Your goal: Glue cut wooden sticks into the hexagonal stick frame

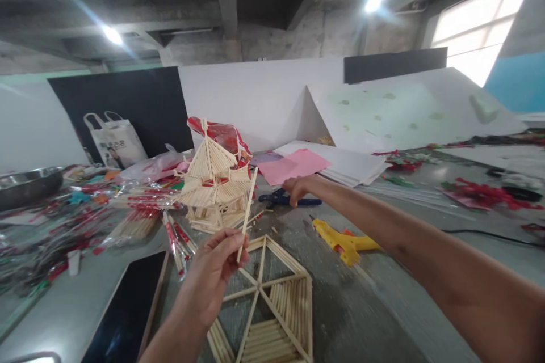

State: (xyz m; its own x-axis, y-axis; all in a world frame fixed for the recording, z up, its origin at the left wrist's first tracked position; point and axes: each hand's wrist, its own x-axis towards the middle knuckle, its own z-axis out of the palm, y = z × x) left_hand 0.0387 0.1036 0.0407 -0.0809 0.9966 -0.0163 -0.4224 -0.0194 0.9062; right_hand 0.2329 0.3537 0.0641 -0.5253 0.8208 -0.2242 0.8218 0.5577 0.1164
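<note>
My left hand pinches a thin wooden stick between thumb and fingers, tilted upright. Beneath it lies a flat many-sided frame of sticks with spokes meeting at a hub; some wedges are filled with rows of sticks. My right hand reaches forward, fingers curled down over a pair of dark blue-handled pliers; part of its grip is hidden. Just behind the raised stick stands a small pavilion model built of sticks. A yellow glue gun rests on the table under my right forearm.
A dark-screened phone lies at the near left. Plastic-wrapped stick bundles clutter the left side, with a metal bowl beyond. Pink paper and white sheets lie behind the pliers. Red artificial flowers are at right.
</note>
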